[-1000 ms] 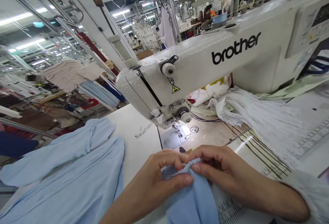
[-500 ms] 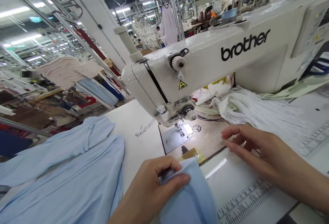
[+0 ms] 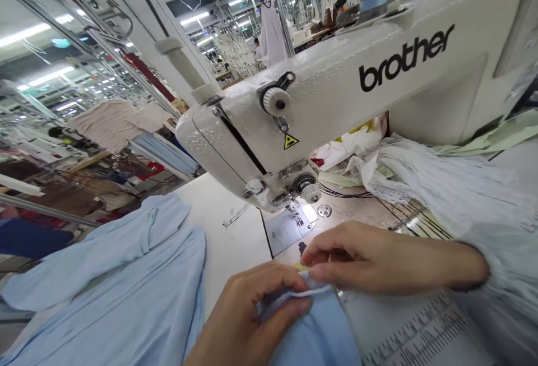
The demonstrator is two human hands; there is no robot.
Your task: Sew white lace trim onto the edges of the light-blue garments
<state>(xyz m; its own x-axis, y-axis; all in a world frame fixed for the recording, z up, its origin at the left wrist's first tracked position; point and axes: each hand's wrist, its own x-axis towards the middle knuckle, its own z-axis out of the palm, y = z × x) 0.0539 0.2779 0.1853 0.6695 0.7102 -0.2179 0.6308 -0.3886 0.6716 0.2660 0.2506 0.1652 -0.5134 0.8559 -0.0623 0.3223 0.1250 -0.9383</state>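
Observation:
A piece of light blue fabric [image 3: 323,324] is pinched at its upper edge between the thumb and fingers of my left hand [image 3: 256,313]. My right hand [image 3: 357,256] meets the same edge just to the right, thumb and fingertips closed on it. Both hands are in front of the sewing machine [image 3: 269,125], on the near side of its lit needle plate [image 3: 290,228]. The presser foot [image 3: 297,216] stands over that plate, apart from the fabric. Part of the fabric's edge is hidden behind my fingers.
A light blue garment [image 3: 121,299] lies spread on the left of the white table [image 3: 229,248]. White lace-edged fabric [image 3: 424,181] is heaped under the machine arm at right. Dark threads [image 3: 407,214] trail beside it. A printed ruler [image 3: 424,332] runs along the near right.
My right hand has come left from over the table to the fabric's edge and closed there. My left hand keeps its pinch. The view has shifted slightly.

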